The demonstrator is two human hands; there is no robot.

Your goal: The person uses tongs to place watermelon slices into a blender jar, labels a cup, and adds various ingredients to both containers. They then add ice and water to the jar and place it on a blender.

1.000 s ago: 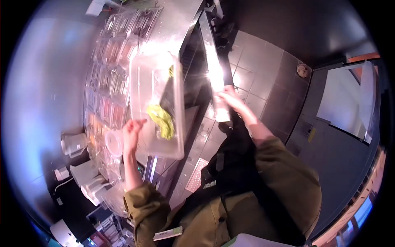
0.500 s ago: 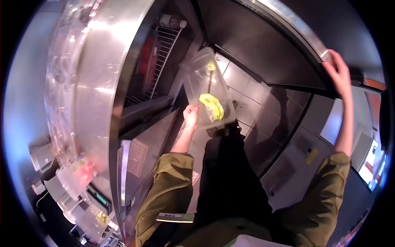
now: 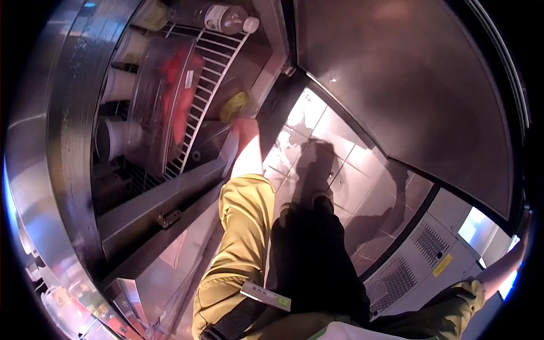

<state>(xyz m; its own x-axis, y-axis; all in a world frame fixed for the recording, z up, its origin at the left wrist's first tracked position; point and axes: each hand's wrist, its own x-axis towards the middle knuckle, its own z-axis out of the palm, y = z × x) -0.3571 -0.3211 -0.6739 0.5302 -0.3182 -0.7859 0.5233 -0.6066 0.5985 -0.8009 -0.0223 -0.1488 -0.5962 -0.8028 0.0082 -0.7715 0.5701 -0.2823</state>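
My left hand [image 3: 245, 129] is inside the open refrigerator, below a wire shelf, fingers closed at the near edge of a clear plastic container [image 3: 228, 97]. Something yellow [image 3: 235, 106] lies in this container, and the shelf hides part of it. Far to the right, my right forearm [image 3: 504, 271] stretches toward the outer edge of the refrigerator door [image 3: 408, 79]. The fingers of that hand are lost in the dark rim of the view.
On the wire shelf [image 3: 211, 71] are a clear container with red contents [image 3: 180, 96], white tubs [image 3: 116, 136] and a bottle lying on its side [image 3: 224, 18]. The door stands wide above the tiled floor [image 3: 354, 164]. A vented panel [image 3: 396, 283] is at lower right.
My left hand has carried the clear container from over the floor leftward into the refrigerator. My view has shifted closer to the shelf. My right hand has slipped to the view's edge.
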